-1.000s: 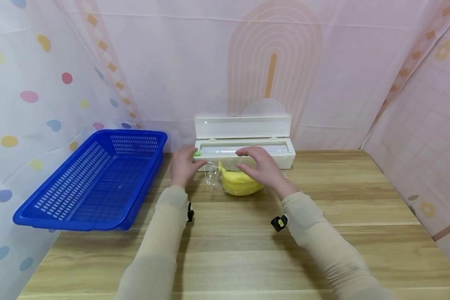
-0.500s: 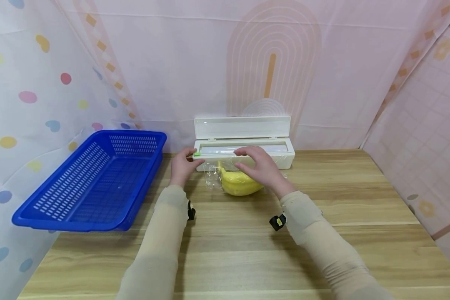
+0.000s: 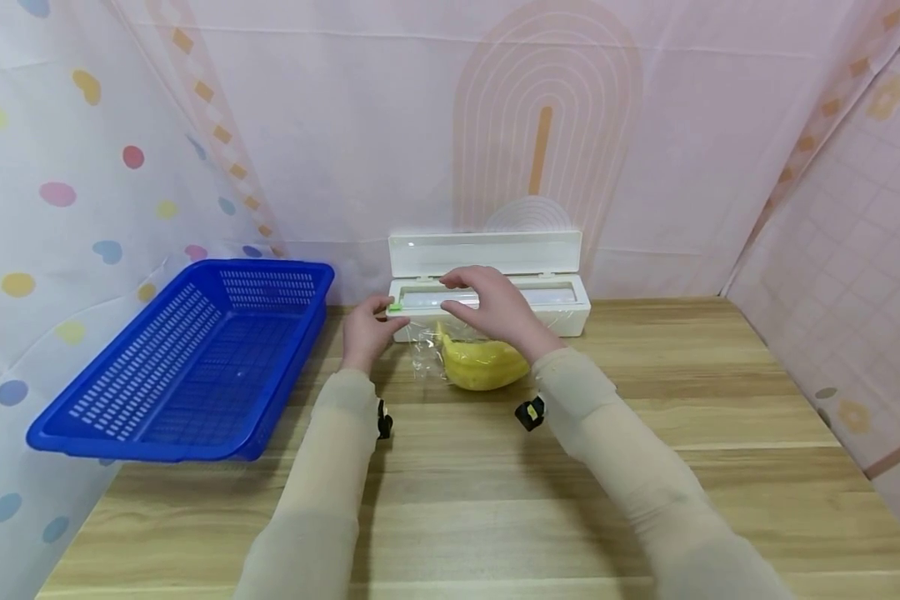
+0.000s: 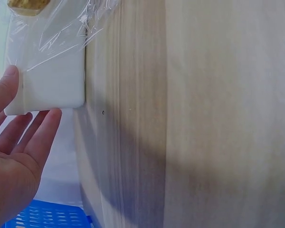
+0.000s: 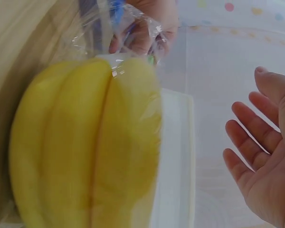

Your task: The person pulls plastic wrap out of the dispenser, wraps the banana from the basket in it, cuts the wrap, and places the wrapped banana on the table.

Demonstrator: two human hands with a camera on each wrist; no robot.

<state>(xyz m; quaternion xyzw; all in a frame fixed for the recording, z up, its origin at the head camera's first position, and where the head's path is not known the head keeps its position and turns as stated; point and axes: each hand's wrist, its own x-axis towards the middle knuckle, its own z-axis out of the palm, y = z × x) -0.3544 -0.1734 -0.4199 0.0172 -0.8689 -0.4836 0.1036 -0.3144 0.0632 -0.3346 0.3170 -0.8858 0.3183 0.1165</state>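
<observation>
A white cling film dispenser (image 3: 487,321) stands against the back wall, its lid (image 3: 487,255) raised. Its green slide cutter (image 3: 395,307) sits at the left end. My left hand (image 3: 365,335) grips that end, thumb on the front and fingers round the side; the left wrist view shows this hand (image 4: 19,152) at the box's corner. A bunch of yellow bananas (image 3: 483,367) lies in front of the box, covered by clear cling film (image 3: 423,350) that hangs from it. Above the bananas and box hovers my right hand (image 3: 498,310), fingers loosely bent, holding nothing.
To the left a blue plastic basket (image 3: 232,358) with slotted walls stands on the wooden table (image 3: 450,500). Patterned cloth (image 3: 345,108) hangs behind and on both sides. Bare wood lies in front of the bananas and to the right.
My right hand has moved left and up, from over the bananas toward the dispenser's opening. My left hand has closed in on the box's left end. The bananas and basket stay put.
</observation>
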